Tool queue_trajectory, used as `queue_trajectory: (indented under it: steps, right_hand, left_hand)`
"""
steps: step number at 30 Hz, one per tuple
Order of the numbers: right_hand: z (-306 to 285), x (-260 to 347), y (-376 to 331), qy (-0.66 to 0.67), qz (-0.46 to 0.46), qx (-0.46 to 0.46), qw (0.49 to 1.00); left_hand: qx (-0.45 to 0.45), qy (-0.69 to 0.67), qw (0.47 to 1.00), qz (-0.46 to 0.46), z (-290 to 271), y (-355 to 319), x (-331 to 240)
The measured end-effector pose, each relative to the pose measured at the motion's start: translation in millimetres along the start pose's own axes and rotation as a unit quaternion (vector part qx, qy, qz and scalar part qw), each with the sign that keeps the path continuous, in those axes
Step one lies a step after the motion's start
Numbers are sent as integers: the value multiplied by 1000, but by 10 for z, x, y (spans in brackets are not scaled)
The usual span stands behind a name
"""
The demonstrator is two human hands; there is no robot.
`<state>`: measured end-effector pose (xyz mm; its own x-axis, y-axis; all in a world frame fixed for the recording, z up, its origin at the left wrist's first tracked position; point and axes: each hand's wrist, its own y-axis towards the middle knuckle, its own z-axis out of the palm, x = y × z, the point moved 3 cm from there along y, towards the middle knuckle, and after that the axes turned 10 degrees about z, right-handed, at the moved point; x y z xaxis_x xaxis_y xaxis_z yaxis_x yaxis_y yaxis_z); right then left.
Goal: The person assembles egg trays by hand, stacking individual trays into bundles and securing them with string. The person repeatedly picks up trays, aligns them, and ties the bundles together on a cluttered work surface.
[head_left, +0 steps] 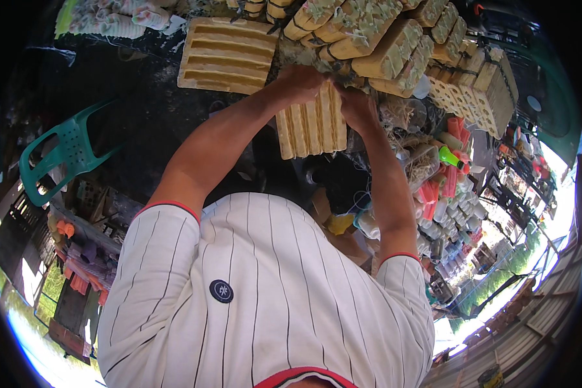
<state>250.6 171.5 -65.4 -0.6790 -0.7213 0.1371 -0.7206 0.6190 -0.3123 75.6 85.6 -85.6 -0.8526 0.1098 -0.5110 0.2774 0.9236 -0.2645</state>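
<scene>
My left hand [306, 83] and my right hand [357, 107] are close together at the front of a pile of yellow block moulds. Both look closed, with the fingertips bent away from view, and what lies between them is too small to make out. Just below the hands, a yellow ridged mould piece [312, 126] tilts toward me, its long grooves facing up. Beyond my right hand are several yellow moulds [385, 55] bound with dark bands, their tops smeared with greyish-green material. Left of my left forearm lies another ridged yellow mould piece [227, 55], grooves up.
A green plastic chair [71, 145] stands at the left. To the right are a yellow block with rows of holes [462, 103], red-orange tubes [456, 132], a bright green bottle-like item [449, 156] and many pale cylinders [456, 216]. Whitish bundled pieces [113, 19] lie at far left.
</scene>
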Motion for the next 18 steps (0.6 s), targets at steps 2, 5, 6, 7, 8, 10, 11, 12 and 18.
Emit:
queue_trajectory:
  steps: [2, 5, 6, 7, 8, 10, 11, 12, 18]
  right_hand:
    - [-22, 37, -30, -67, -27, -32, 997]
    - [-70, 136, -63, -157, -21, -37, 987]
    - [-97, 165, -98, -191, -27, -49, 980]
    - [-132, 183, -149, -224, -32, -61, 972]
    - [-179, 195, -221, -201, -19, -43, 978]
    - [-290, 224, -452, -156, 5, -6, 988]
    - [-402, 194, -565, -129, -10, -33, 991]
    - [-568, 168, -661, -77, 19, -39, 996]
    - [-1362, -803, -642, 95, 201, -95, 970]
  left_hand:
    - [8, 5, 1000, 10, -4, 15, -5]
    - [17, 23, 1000, 7, -65, 51, 7]
    - [26, 17, 999, 9, -95, 60, -20]
    - [35, 12, 999, 12, -124, 61, -44]
    - [44, 8, 999, 14, -167, 52, -59]
    - [51, -17, 999, -7, -171, 35, -61]
    - [54, -30, 998, -13, -170, 49, -62]
    - [40, -59, 997, -15, -144, 52, -41]
    - [-92, -77, 993, 24, -147, -115, -15]
